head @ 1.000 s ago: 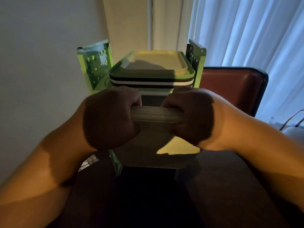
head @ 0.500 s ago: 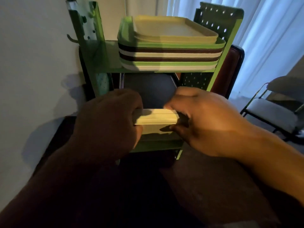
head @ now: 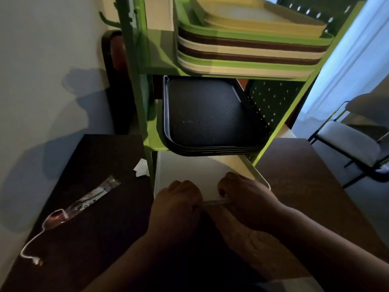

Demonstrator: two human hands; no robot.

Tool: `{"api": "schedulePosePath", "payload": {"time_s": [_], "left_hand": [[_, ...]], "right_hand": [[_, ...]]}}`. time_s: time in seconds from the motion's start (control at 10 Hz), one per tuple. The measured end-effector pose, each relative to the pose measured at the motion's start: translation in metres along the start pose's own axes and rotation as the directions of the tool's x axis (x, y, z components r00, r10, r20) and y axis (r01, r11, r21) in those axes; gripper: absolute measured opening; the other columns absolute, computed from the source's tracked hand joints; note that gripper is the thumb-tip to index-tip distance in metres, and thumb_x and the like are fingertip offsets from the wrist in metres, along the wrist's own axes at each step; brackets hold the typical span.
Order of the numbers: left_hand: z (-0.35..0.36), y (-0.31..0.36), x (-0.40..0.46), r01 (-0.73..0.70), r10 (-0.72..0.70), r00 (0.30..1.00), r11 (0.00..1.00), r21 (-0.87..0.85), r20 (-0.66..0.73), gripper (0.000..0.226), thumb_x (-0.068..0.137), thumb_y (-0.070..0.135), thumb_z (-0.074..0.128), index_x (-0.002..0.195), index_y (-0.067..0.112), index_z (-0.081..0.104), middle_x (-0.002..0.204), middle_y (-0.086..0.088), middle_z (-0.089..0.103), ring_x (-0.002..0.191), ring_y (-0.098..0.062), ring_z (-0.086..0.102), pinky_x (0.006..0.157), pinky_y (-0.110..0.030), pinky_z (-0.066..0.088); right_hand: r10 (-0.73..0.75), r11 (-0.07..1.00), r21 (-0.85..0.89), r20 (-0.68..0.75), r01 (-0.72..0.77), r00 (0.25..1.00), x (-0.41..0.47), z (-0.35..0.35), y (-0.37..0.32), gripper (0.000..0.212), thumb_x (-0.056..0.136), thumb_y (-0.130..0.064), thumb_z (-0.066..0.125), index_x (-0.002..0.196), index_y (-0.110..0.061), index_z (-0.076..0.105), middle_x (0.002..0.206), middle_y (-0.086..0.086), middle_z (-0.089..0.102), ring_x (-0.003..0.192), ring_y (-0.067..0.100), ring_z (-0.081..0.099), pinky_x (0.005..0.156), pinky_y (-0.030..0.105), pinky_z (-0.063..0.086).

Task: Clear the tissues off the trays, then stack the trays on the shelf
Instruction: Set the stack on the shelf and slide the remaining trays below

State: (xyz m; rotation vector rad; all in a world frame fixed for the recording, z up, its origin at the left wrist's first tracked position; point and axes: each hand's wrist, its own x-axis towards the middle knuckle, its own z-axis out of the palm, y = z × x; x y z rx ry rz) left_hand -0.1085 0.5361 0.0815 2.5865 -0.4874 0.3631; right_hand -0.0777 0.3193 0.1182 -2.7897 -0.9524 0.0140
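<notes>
Dim room, pale wall at 9 o'clock, curtain lit blue at 2 o'clock; I log the following.

Shelf (head: 280, 131): green metal unit with perforated side panels, standing at 12 o'clock, three levels in view.

Top level: mixed tray stack (head: 250, 49), green, cream and brown rims alternating, a yellowish tray uppermost.

Middle level: black tray stack (head: 210, 114), several rims nested, front edge overhanging the shelf lip toward me.

Bottom level: cream tray (head: 189, 165), lying flat below the black stack, its near edge projecting out at 6 o'clock from the shelf.

Left hand (head: 176, 205): knuckles up, fingers curled over the near rim of the cream tray.

Right hand (head: 246, 201): just beside the left, fingers likewise curled on the same rim. I see a short strip of the rim between the two hands. Both forearms run in from 6 o'clock.

Dark surface (head: 88, 228): beside the shelf at 8 o'clock. On it lies a clear plastic packet (head: 90, 199), and a thin white cord (head: 31, 245) loops near its lower end.

Tissue scrap (head: 141, 168): small, white, crumpled, on the dark surface just beside the shelf's left post.

Second dark surface (head: 305, 186): at 3 o'clock of the shelf.

Chair (head: 349, 142): pale cushioned seat on a black frame, at 3 o'clock, well apart from the shelf.

Dark rounded chair back (head: 115, 81): between the wall and the shelf at 10 o'clock.
</notes>
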Motion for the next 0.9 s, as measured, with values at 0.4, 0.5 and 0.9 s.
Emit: {"api": "schedulePosePath", "payload": {"time_s": [0.4, 0.5, 0.9], "left_hand": [[0.082, -0.047, 0.003, 0.042, -0.058, 0.979, 0.996, 0.083, 0.194, 0.019, 0.067, 0.011, 0.081, 0.076, 0.013, 0.065, 0.098, -0.005, 0.07, 0.08, -0.033, 0.064, 0.057, -0.038, 0.047], [0.086, -0.05, 0.014, 0.086, -0.101, 0.981, 0.992, 0.096, 0.165, 0.01, 0.078, 0.011, 0.074, 0.084, 0.013, 0.066, 0.106, -0.004, 0.068, 0.092, -0.029, 0.06, 0.066, -0.032, 0.036], [0.079, -0.011, 0.075, 0.32, -0.327, 0.905, 0.945, 0.072, 0.272, 0.029, 0.083, 0.047, 0.065, 0.093, 0.02, 0.064, 0.105, -0.003, 0.058, 0.098, -0.023, 0.057, 0.086, -0.043, 0.054]], "right_hand": [[0.161, 0.987, -0.033, 0.314, -0.159, 0.935, 0.03, 0.077, 0.035, 0.023, 0.1, -0.04, 0.055, 0.109, -0.019, 0.058, 0.118, 0.004, 0.061, 0.109, 0.025, 0.061, 0.081, 0.035, 0.05], [0.217, 0.976, -0.047, 0.27, -0.213, 0.938, 0.034, 0.074, 0.039, 0.028, 0.1, -0.041, 0.053, 0.116, -0.018, 0.057, 0.124, 0.005, 0.058, 0.114, 0.026, 0.059, 0.087, 0.04, 0.055], [0.316, 0.852, 0.332, 0.291, -0.405, 0.903, 0.036, 0.051, 0.08, 0.013, 0.095, -0.03, 0.066, 0.108, -0.027, 0.065, 0.098, -0.01, 0.062, 0.088, 0.01, 0.063, 0.069, 0.021, 0.049]]}}
